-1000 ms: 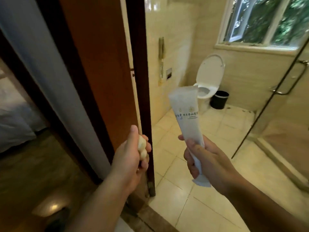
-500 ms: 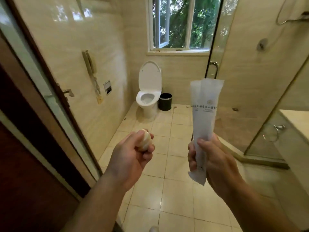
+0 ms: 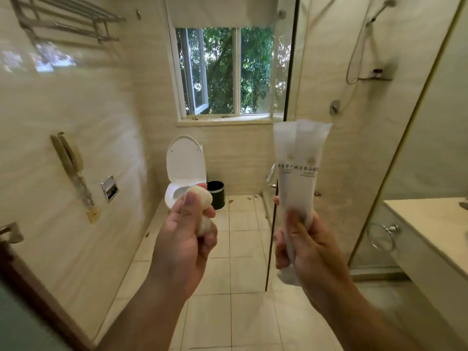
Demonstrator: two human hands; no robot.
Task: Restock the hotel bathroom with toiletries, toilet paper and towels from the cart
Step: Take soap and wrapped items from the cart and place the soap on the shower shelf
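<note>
- Left hand (image 3: 182,239): raised in the lower centre of the view, with its back toward the camera. The grip is closed, fingers and thumb curled round the small white rounded items (image 3: 200,198).
- Small white rounded items: one shows above the thumb and a second sits lower, between the fingers. What they are cannot be told.
- Right hand (image 3: 309,247): raised at about the same height, to the right of the left hand and apart from it. The grip is closed round the lower part of the white sachets (image 3: 298,168).
- White sachets: two long flat packets, overlapped and held upright. The top edges stand well above the fist and the bottom ends stick out below it. Each carries a small emblem and a line of print at mid-height, too small to read.
- Both sets of toiletries are held in the air above the tiled floor (image 3: 243,224).
- Toilet (image 3: 184,168): against the far wall below the window (image 3: 222,72), lid raised. A black bin (image 3: 215,193) stands just beside it, to the right.
- Window: the left sash is swung open, with foliage outside.
- Left wall: a metal towel rack (image 3: 68,21) high up and a wall telephone (image 3: 69,160) lower down, its coiled cord hanging.
- Right side: a glass shower screen (image 3: 285,97), with a round chrome shower valve (image 3: 334,106) on the wall behind it.
- Counter (image 3: 430,224): a pale top at the right edge of the view. A chrome towel ring (image 3: 382,235) sits below its near edge.
</note>
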